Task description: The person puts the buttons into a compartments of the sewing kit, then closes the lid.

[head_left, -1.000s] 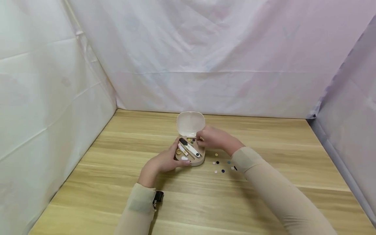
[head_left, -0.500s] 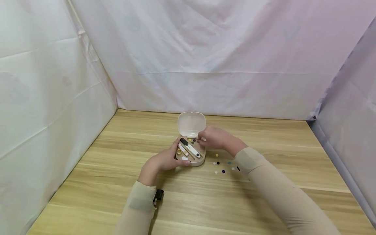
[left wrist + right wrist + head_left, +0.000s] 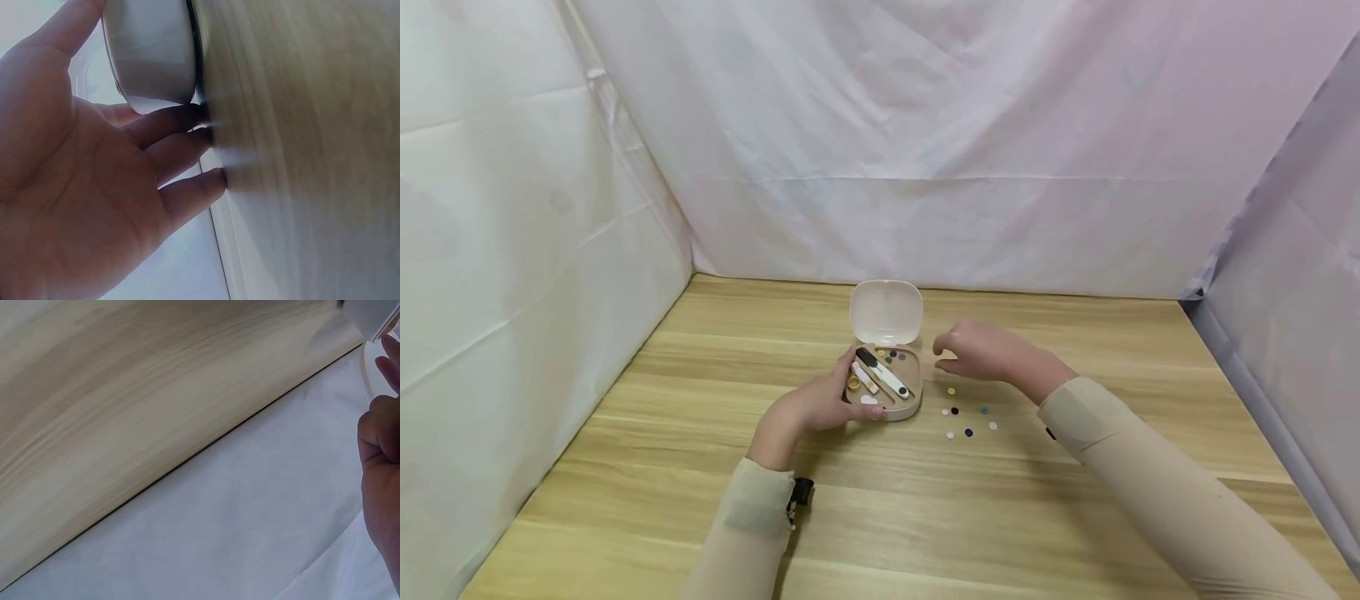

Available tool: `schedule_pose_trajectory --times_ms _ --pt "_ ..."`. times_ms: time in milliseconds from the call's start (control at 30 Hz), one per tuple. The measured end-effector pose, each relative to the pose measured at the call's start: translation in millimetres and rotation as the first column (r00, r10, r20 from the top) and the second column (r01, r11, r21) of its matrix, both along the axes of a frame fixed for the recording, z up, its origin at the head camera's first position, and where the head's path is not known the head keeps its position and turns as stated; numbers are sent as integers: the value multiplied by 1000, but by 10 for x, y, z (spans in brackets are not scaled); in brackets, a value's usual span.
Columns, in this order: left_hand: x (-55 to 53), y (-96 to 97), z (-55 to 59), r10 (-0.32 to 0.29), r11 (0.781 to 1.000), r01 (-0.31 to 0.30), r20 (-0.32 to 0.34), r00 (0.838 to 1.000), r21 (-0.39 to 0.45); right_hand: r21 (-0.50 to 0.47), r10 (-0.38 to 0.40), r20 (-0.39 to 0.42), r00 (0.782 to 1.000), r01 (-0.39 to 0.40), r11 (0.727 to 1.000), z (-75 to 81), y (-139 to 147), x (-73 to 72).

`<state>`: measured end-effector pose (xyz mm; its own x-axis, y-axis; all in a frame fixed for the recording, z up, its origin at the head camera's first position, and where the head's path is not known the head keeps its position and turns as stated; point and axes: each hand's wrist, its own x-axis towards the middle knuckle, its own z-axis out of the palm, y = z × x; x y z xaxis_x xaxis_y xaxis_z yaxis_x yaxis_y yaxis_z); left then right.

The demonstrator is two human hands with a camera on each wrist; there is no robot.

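A small beige sewing kit box (image 3: 912, 406) stands on the table, its lid (image 3: 886, 312) tipped back. My left hand (image 3: 812, 407) holds its near left corner, thumb along the front and index finger up the left side. In the left wrist view its other fingertips (image 3: 215, 178) reach the tabletop. Inside the box lie white thread snips (image 3: 891, 381) with a black end, a gold ring-shaped thimble (image 3: 853, 382), a pink-and-white strip (image 3: 864, 377), and several buttons (image 3: 892, 354) in the back right compartment. My right hand (image 3: 981, 350) hovers right of the box, thumb and index apart, nothing visible between them.
Several loose buttons lie right of the box, among them a yellow button (image 3: 951, 391), a teal button (image 3: 984, 411) and a dark blue button (image 3: 968, 432). White cloth (image 3: 880, 225) hangs along the back and sides of the wooden table (image 3: 700, 467).
My right hand has drawn back to the right from the button compartment, and its thumb and index finger have parted. The left hand stays at the box corner.
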<state>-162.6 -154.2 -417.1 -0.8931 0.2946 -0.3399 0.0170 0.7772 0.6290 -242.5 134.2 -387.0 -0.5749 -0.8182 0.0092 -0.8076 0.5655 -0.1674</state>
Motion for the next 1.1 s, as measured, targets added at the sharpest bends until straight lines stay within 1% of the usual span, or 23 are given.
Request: schedule_pose_trajectory --times_ms 100,200,367,533,600,700,900,967,1100 --pt "13 6 22 4 1000 -4 2 1000 -5 19 -12 3 1000 12 1000 -11 117 45" --pt "12 -4 25 -9 1000 9 3 1000 20 42 -21 -3 1000 21 999 -37 217 96" --pt "-24 -62 30 -16 999 15 15 1000 31 23 -18 -3 1000 18 1000 -113 344 166" --pt "-20 -38 55 -15 1000 15 4 1000 17 17 -48 49 998 47 999 -229 461 268" --pt "-10 -32 49 -14 1000 14 2 1000 16 9 -48 66 997 48 999 -281 507 307" --pt "-11 -30 53 -11 1000 11 -5 1000 9 -14 -39 83 996 40 999 -318 570 350" --pt "-15 -6 24 -11 1000 11 -9 1000 -6 -27 -98 161 982 103 994 -382 704 458" --pt "-16 -5 20 -10 1000 10 -5 1000 -10 -41 -97 159 983 105 994 -415 737 479" --pt "-17 -6 19 -10 1000 10 -1 1000 -12 -85 -50 118 992 61 994 -483 776 491"
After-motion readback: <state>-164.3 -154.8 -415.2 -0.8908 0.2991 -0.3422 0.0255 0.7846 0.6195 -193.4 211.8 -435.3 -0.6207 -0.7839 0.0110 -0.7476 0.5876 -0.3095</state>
